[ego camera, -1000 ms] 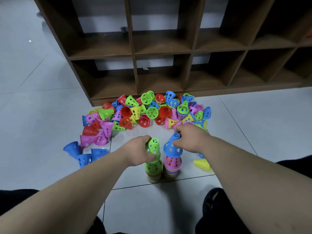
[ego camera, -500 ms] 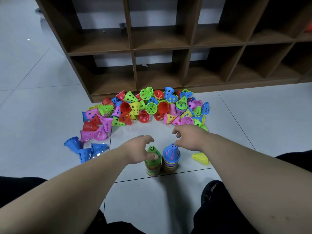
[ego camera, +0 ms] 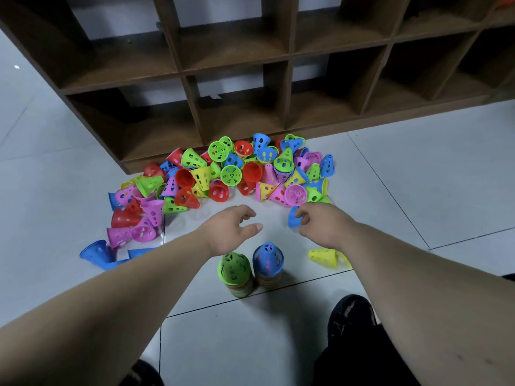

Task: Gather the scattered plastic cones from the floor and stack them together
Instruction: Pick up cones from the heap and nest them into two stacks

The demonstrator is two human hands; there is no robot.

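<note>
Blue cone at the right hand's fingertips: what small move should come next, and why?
Probably lift the blue cone that the right hand pinches and set it onto the blue-topped stack nearby; the left hand is open, holding nothing.

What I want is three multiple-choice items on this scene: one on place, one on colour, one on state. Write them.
1. Where does the lone yellow cone lie?
A. On the floor, right of both stacks
B. On a shelf
C. Atop a stack
2. What colour tops the left stack?
A. Red
B. Green
C. Yellow
3. Which hand is empty?
A. Left
B. Right
C. Both
Key: 1 A, it lies on tile beyond the right stack. 2 B, a green cone caps it. 3 A, the left hand holds nothing while the right hand pinches a blue cone.
</note>
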